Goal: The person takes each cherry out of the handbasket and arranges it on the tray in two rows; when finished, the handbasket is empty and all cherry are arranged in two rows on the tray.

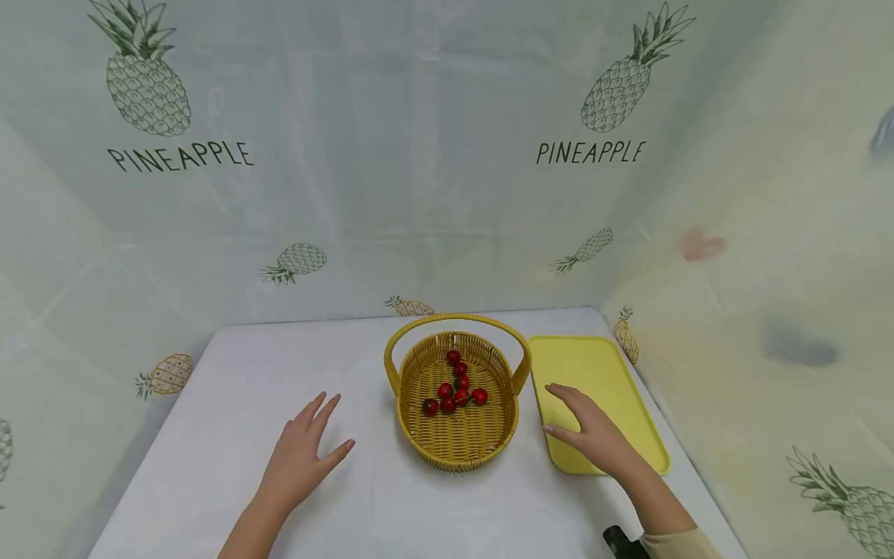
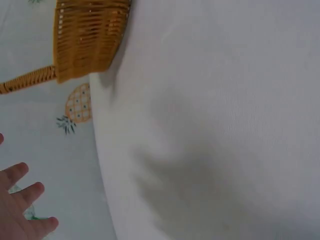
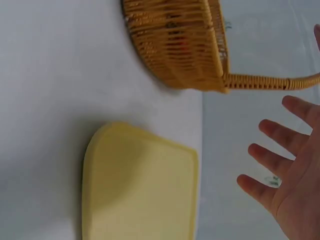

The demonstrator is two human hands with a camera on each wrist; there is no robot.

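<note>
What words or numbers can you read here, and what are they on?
"PINEAPPLE": on the backdrop, under the big left pineapple drawing.
"PINEAPPLE": on it too, under the big right pineapple drawing.
No numbers show, and I see no writing on the basket or yellow tray.

The left forearm [image 1: 255,528] is slanting forward and inward, with the left hand [image 1: 299,456] holding its thumb [image 1: 337,458] well apart from its fingers [image 1: 324,414]. The right forearm [image 1: 653,493] is slanting likewise, with the right hand [image 1: 594,433] pointing forward and inward. The fingers of both hands are standing parted, almost straight.
</note>
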